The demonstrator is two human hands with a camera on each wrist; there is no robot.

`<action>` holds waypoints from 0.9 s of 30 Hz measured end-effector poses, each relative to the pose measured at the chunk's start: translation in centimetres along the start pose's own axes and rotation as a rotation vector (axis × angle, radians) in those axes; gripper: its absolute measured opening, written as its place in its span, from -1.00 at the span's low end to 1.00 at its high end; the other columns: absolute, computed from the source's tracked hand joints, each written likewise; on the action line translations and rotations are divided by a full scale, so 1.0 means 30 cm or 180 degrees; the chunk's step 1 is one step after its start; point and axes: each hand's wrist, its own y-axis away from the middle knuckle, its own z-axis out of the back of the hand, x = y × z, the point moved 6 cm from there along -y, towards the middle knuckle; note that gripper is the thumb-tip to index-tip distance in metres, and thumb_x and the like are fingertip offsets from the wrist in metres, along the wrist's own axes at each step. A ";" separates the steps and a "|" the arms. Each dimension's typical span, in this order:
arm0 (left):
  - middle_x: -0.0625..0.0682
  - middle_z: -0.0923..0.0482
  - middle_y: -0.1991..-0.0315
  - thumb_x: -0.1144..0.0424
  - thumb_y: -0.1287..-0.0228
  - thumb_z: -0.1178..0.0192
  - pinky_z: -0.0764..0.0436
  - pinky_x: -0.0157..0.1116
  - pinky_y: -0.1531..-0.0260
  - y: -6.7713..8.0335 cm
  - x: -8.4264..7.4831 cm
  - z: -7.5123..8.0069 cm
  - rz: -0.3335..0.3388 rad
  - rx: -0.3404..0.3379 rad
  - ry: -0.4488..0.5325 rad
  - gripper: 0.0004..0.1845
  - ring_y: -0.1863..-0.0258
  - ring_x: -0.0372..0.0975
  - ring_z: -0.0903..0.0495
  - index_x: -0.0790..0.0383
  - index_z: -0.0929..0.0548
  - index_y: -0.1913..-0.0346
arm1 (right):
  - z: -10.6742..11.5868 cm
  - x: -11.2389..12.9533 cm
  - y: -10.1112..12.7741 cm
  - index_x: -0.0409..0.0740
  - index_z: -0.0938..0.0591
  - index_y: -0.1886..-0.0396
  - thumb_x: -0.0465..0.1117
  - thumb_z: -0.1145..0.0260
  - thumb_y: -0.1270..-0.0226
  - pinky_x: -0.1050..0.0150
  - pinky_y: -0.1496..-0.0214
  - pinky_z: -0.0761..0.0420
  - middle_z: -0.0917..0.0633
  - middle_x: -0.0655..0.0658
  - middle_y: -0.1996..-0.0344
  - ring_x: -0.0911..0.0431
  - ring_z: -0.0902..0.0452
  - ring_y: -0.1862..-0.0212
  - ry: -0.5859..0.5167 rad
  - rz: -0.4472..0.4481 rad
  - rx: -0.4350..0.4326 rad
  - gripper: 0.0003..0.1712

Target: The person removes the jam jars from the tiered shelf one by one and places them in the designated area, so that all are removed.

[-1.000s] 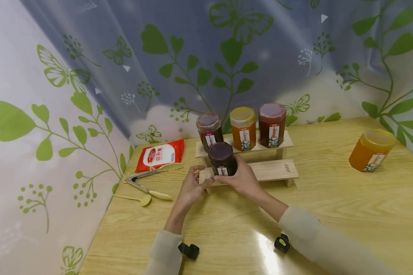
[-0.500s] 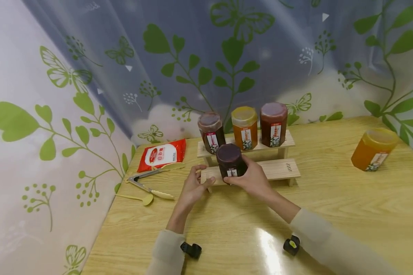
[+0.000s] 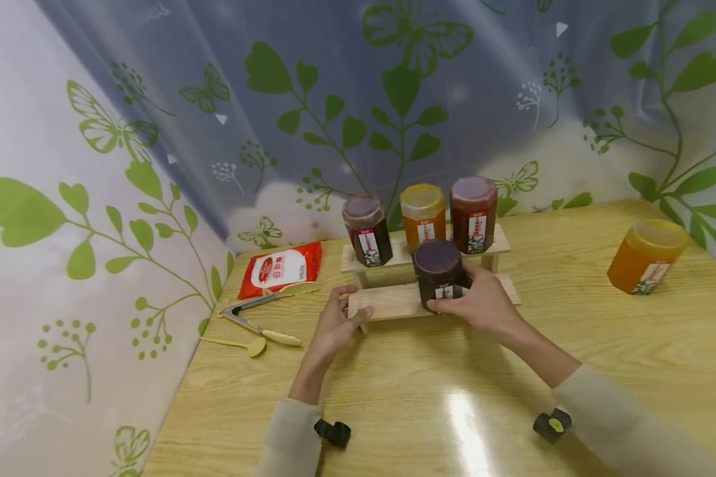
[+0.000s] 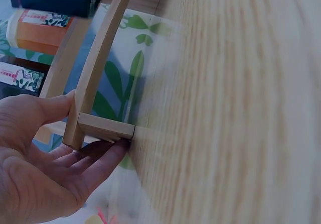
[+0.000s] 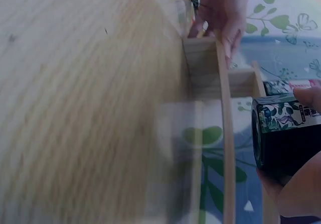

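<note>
A dark jam jar (image 3: 438, 273) stands on the lower step of a two-step wooden rack (image 3: 394, 301); my right hand (image 3: 480, 306) grips it from the right, fingers curled round it. The right wrist view shows the same dark jar (image 5: 286, 138) with that hand round it. My left hand (image 3: 334, 324) holds the left end of the lower step, thumb on top and fingers under the leg, as the left wrist view shows for the left hand (image 4: 47, 158) and the rack (image 4: 95, 98). On the upper step stand a dark red jar (image 3: 366, 228), an orange jar (image 3: 423, 215) and a tall maroon jar (image 3: 473, 213).
An orange honey jar (image 3: 647, 257) stands alone at the table's far right. Left of the rack lie a red-and-white packet (image 3: 280, 268), tongs (image 3: 256, 315) and a small yellow spoon (image 3: 238, 344). A leaf-patterned curtain (image 3: 394, 99) closes the back and left.
My right hand has slid the dark jar rightward along the lower step, from its left end to near the middle. The left hand has stayed on the step's left end.
</note>
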 end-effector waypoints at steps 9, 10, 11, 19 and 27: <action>0.39 -0.38 -0.44 0.25 -0.43 -0.36 -0.33 0.13 -0.40 0.004 0.007 -0.002 0.0007 0.0041 0.0086 -0.42 -0.47 0.12 -0.35 0.23 -0.37 -0.39 | 0.213 -0.004 0.034 -0.27 -0.32 -0.54 -0.13 -0.62 -0.20 -0.23 -0.34 -0.41 -0.49 -0.37 -0.38 -0.28 -0.39 -0.42 -0.0116 -0.0232 -0.0015 0.00; 0.39 -0.40 -0.43 0.25 -0.43 -0.36 -0.38 0.11 -0.37 0.005 0.005 0.000 -0.0008 0.0041 0.0087 -0.43 -0.45 0.12 -0.38 0.24 -0.37 -0.38 | 0.238 -0.006 0.035 -0.26 -0.31 -0.55 -0.13 -0.62 -0.21 -0.24 -0.34 -0.40 -0.49 -0.38 -0.39 -0.28 -0.38 -0.42 -0.0103 -0.0256 -0.0060 0.00; 0.38 -0.42 -0.42 0.26 -0.43 -0.36 -0.41 0.10 -0.34 0.005 0.003 0.001 -0.0017 0.0036 0.0088 -0.44 -0.43 0.10 -0.41 0.23 -0.38 -0.37 | 0.261 -0.008 0.035 -0.25 -0.30 -0.56 -0.12 -0.61 -0.22 -0.25 -0.34 -0.40 -0.48 -0.37 -0.39 -0.29 -0.37 -0.43 -0.0078 -0.0274 -0.0107 0.01; 0.32 -0.50 -0.37 0.28 -0.44 -0.35 -0.42 0.06 -0.32 0.005 -0.001 -0.005 -0.0003 0.0078 0.0123 -0.49 -0.37 0.04 -0.48 0.23 -0.40 -0.32 | 0.436 -0.030 0.037 -0.17 -0.33 -0.56 -0.09 -0.62 -0.23 0.24 -0.18 -0.50 -0.57 -0.11 -0.28 -0.01 -0.45 -0.32 0.0189 -0.0322 -0.0522 -0.02; 0.33 -0.51 -0.35 0.27 -0.45 -0.34 -0.54 -0.13 -0.12 0.004 -0.003 -0.004 -0.0036 0.0077 0.0094 -0.48 -0.27 0.03 -0.56 0.28 -0.39 -0.34 | 0.558 -0.103 0.024 0.26 -0.46 -0.25 -0.14 -0.57 -0.29 0.49 0.06 -0.42 -0.52 0.44 0.12 0.40 -0.40 0.00 0.0128 -0.0394 -0.0712 -0.37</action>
